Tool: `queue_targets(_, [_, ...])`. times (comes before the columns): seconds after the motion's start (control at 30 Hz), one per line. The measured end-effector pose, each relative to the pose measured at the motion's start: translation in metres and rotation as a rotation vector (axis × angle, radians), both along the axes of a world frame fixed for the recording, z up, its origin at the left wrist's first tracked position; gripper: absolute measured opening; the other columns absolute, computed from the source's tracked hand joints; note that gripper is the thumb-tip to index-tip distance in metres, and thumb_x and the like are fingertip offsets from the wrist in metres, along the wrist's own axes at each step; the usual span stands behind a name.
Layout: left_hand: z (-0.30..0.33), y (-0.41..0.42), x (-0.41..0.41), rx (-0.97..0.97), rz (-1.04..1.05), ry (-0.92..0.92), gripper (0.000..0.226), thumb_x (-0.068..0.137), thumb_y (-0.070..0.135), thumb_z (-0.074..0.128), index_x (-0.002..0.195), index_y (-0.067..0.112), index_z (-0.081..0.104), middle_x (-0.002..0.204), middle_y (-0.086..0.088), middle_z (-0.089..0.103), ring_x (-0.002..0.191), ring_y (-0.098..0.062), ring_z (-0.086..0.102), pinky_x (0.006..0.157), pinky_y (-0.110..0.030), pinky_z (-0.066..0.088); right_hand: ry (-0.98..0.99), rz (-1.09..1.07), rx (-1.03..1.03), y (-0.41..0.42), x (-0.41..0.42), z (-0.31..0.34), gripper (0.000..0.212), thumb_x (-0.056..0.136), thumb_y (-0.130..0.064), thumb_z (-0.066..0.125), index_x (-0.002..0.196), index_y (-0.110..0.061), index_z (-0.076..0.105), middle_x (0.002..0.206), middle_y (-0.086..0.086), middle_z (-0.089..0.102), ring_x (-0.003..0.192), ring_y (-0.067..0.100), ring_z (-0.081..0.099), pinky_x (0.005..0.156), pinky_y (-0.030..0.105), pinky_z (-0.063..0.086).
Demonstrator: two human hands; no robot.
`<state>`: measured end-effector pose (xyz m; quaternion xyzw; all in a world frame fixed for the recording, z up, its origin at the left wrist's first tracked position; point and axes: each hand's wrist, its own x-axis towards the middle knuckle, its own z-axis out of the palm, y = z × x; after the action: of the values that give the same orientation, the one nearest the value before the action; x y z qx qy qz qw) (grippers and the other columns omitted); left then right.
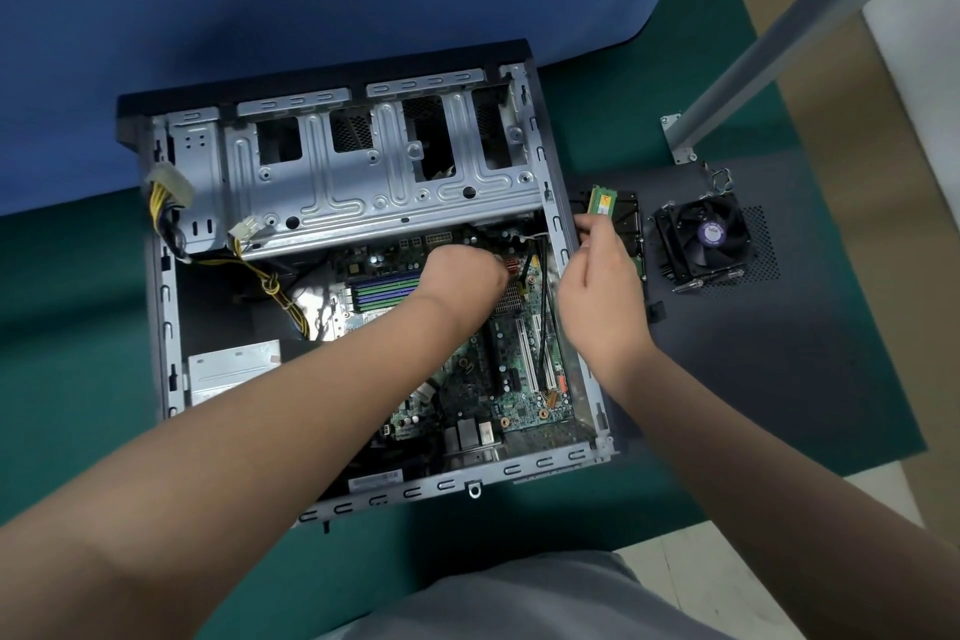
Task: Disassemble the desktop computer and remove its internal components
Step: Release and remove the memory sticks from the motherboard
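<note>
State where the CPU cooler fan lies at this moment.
In the head view the CPU cooler fan lies outside the case, to its right, on the dark side panel, just right of the hard drive.

Bare ribbed metal case (384, 182) — matt green mat (72, 327)

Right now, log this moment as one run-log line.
left hand: reaching into case at motherboard, grip hidden | right hand: holds RAM stick beside case | cooler fan: out, on side panel

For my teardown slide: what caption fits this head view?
Left hand reaches onto the green motherboard inside the open grey metal case; right hand holds a green memory stick.
</note>
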<state>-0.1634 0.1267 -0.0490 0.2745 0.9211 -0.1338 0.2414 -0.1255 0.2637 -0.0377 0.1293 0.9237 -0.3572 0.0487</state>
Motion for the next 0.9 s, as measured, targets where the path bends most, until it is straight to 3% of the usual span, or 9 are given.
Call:
queue_targets(0.07, [-0.0008, 0.0011, -0.0004, -0.013, 0.029, 0.008, 0.029, 0.085, -0.004, 0.053, 0.11, 0.009, 0.057, 0.076, 0.002, 0.051, 0.073, -0.025, 0.055, 0.054, -0.031, 0.04, 0.002, -0.002, 0.002, 0.0003, 0.0004, 0.0, 0.034, 0.096, -0.01, 0.03, 0.127, -0.011, 0.044, 0.116, 0.009, 0.055, 0.087, 0.012, 0.047, 0.076, 0.027, 0.035])
queue_targets(0.17, [-0.0032, 0.0017, 0.0024, 0.022, 0.03, 0.066, 0.044, 0.085, 0.004, 0.057, 0.124, 0.006, 0.038, 0.106, -0.01, 0.054, 0.088, -0.028, 0.06, 0.052, -0.033, 0.037, 0.014, 0.001, 0.003, -0.0001, 0.0002, -0.0002, 0.033, 0.096, -0.011, 0.031, 0.125, -0.01, 0.045, 0.114, 0.01, 0.056, 0.088, 0.015, 0.049, 0.075, 0.029, 0.036])
queue_targets(0.23, [-0.003, 0.0024, 0.0024, 0.011, -0.005, 0.074, 0.041, 0.086, 0.004, 0.055, 0.124, 0.007, 0.04, 0.101, -0.008, 0.055, 0.084, -0.025, 0.058, 0.049, -0.03, 0.032, 0.014, 0.001, 0.001, -0.0004, 0.0001, -0.0005, 0.033, 0.096, -0.011, 0.03, 0.125, -0.011, 0.044, 0.113, 0.009, 0.056, 0.088, 0.015, 0.05, 0.075, 0.029, 0.036])
queue_targets(0.33, [-0.0032, 0.0023, 0.0003, -0.043, -0.02, 0.07, 0.026, 0.087, 0.002, 0.052, 0.112, 0.01, 0.055, 0.075, 0.003, 0.048, 0.071, -0.02, 0.051, 0.046, -0.027, 0.027, 0.002, 0.001, 0.002, -0.0001, 0.0004, -0.0006, 0.034, 0.096, -0.011, 0.03, 0.127, -0.011, 0.044, 0.114, 0.009, 0.056, 0.087, 0.013, 0.048, 0.076, 0.029, 0.036])
queue_targets(0.5, [-0.0037, 0.0029, 0.0057, -0.044, -0.01, 0.132, 0.037, 0.087, 0.013, 0.055, 0.12, 0.008, 0.04, 0.107, -0.009, 0.052, 0.09, -0.024, 0.054, 0.056, -0.031, 0.033, 0.007, -0.003, 0.009, -0.0002, 0.0, -0.0011, 0.033, 0.096, -0.011, 0.031, 0.126, -0.011, 0.044, 0.12, 0.009, 0.055, 0.089, 0.011, 0.046, 0.078, 0.029, 0.037])
queue_targets(0.63, [-0.0041, 0.0026, 0.0065, -0.111, 0.007, 0.111, 0.021, 0.089, 0.008, 0.05, 0.109, 0.009, 0.055, 0.089, -0.006, 0.05, 0.077, -0.022, 0.047, 0.058, -0.03, 0.033, 0.004, -0.002, 0.019, -0.0003, 0.0006, -0.0015, 0.034, 0.095, -0.011, 0.031, 0.127, -0.012, 0.044, 0.121, 0.009, 0.055, 0.087, 0.011, 0.045, 0.077, 0.029, 0.037])
queue_targets(0.77, [-0.0047, 0.0024, 0.0052, -0.064, 0.027, 0.128, 0.036, 0.088, 0.019, 0.053, 0.118, 0.008, 0.037, 0.104, -0.008, 0.051, 0.088, -0.024, 0.054, 0.058, -0.031, 0.033, 0.009, -0.004, 0.028, -0.0001, -0.0001, -0.0016, 0.033, 0.095, -0.01, 0.032, 0.125, -0.011, 0.045, 0.12, 0.009, 0.055, 0.085, 0.011, 0.045, 0.076, 0.028, 0.036])
queue_targets(0.9, [-0.0032, 0.002, 0.0033, -0.056, 0.018, 0.1, 0.008, 0.088, 0.007, 0.049, 0.087, 0.014, 0.047, 0.067, 0.004, 0.042, 0.067, -0.019, 0.046, 0.057, -0.027, 0.03, 0.005, 0.003, 0.053, -0.0004, 0.0005, 0.0003, 0.034, 0.095, -0.011, 0.032, 0.126, -0.012, 0.044, 0.122, 0.009, 0.055, 0.086, 0.011, 0.044, 0.074, 0.029, 0.036])
